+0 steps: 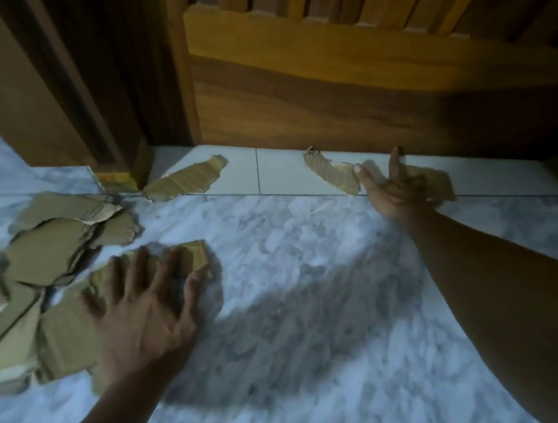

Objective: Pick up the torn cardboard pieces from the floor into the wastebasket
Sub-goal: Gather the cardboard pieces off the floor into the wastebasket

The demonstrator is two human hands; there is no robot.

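Note:
Several torn brown cardboard pieces (47, 249) lie overlapping on the marble floor at the left. My left hand (143, 308) is spread flat, fingers apart, over a small piece (196, 254) and the edge of a larger one. A long strip (188, 181) lies by the door frame's foot. Beside the door's base lies another ragged strip (332, 174). My right hand (392, 189) is there, thumb touching that strip and fingers curled over a flat piece (439, 180) underneath. Whether that hand grips anything is unclear. No wastebasket is in view.
A wooden door (327, 96) and its dark frame (93, 93) stand across the back. A pale tiled threshold (277, 173) runs along the door's base. Grey-white marble floor (315, 310) fills the middle and front.

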